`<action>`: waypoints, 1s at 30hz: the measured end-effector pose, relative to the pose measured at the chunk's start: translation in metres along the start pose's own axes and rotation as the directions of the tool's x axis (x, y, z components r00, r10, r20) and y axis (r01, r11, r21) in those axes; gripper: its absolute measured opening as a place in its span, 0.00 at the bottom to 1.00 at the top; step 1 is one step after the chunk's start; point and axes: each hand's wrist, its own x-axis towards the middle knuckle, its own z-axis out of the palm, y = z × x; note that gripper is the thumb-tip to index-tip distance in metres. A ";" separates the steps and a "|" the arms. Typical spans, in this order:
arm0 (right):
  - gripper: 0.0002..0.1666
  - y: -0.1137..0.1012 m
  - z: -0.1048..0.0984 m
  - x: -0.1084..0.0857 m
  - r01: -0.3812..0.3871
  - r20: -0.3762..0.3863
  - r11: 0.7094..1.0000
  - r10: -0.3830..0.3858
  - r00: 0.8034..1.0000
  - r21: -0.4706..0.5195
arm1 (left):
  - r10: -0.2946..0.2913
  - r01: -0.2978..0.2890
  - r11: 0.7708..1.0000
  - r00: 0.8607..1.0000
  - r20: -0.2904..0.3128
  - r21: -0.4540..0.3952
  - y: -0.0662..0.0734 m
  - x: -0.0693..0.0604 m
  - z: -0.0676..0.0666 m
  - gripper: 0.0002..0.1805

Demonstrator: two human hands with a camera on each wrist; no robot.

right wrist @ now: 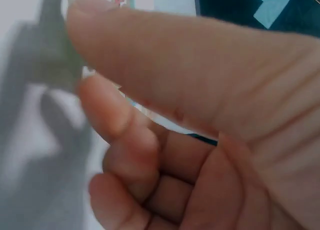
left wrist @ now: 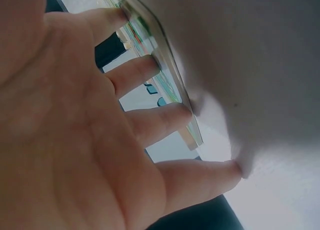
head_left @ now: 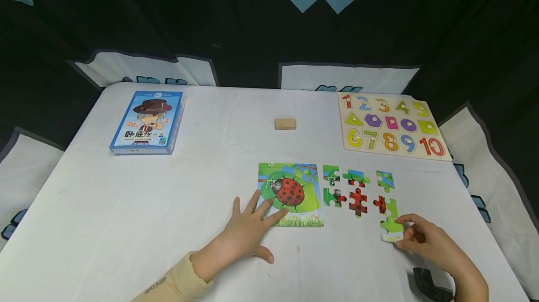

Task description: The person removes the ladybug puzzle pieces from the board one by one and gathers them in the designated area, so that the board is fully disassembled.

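My left hand [head_left: 244, 232] rests with spread fingers on the lower left of a square ladybug picture board [head_left: 290, 193]; in the left wrist view several fingertips touch the edge of the board [left wrist: 172, 65]. Between thumb and forefinger, my right hand [head_left: 435, 243] pinches a green puzzle piece [head_left: 392, 227] by its right side. That piece lies directly below a red-and-green puzzle piece [head_left: 391, 207]; whether they interlock I cannot tell. Loose puzzle pieces [head_left: 358, 202] lie in rows between board and hand. In the right wrist view the thumb [right wrist: 150, 55] hides most of the held piece.
A wooden number-and-shape board [head_left: 393, 126] lies at the back right. A small wooden block [head_left: 285, 124] sits at the back middle, and a blue game box [head_left: 147, 121] at the back left. Something black and curved [head_left: 429, 285] is by the right wrist.
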 end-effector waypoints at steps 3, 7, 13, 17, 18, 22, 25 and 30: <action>0.34 -0.004 -0.003 0.001 -0.001 -0.019 1.000 0.001 1.000 -0.023 | -0.004 0.004 1.000 1.000 0.003 0.005 0.001 0.000 0.000 0.56; 0.34 -0.020 -0.005 0.006 0.038 -0.070 0.996 -0.044 0.997 -0.084 | -0.009 0.009 1.000 1.000 0.010 -0.001 0.000 -0.001 -0.002 0.56; 0.28 -0.057 0.015 0.024 0.242 -0.050 0.966 -0.247 0.968 -0.086 | -0.007 0.007 1.000 1.000 0.007 -0.006 0.000 -0.001 -0.001 0.56; 0.26 -0.081 0.038 0.036 0.400 0.038 0.913 -0.398 0.916 -0.075 | -0.008 0.008 1.000 1.000 0.010 -0.006 0.000 0.000 -0.001 0.56; 0.25 -0.086 0.045 0.039 0.435 0.063 0.897 -0.431 0.900 -0.083 | -0.010 0.010 1.000 1.000 0.011 -0.007 0.001 0.000 -0.001 0.56; 0.26 -0.103 0.064 0.046 0.520 0.148 0.846 -0.502 0.852 -0.123 | -0.012 0.012 1.000 1.000 0.016 -0.017 0.001 0.001 -0.001 0.56; 0.27 -0.110 0.074 0.048 0.534 0.181 0.831 -0.507 0.843 -0.154 | -0.015 0.015 1.000 1.000 0.020 -0.022 0.001 0.001 -0.002 0.56; 0.30 -0.114 0.086 0.048 0.544 0.216 0.823 -0.508 0.834 -0.164 | -0.018 0.018 1.000 1.000 0.023 -0.019 0.001 -0.001 -0.003 0.56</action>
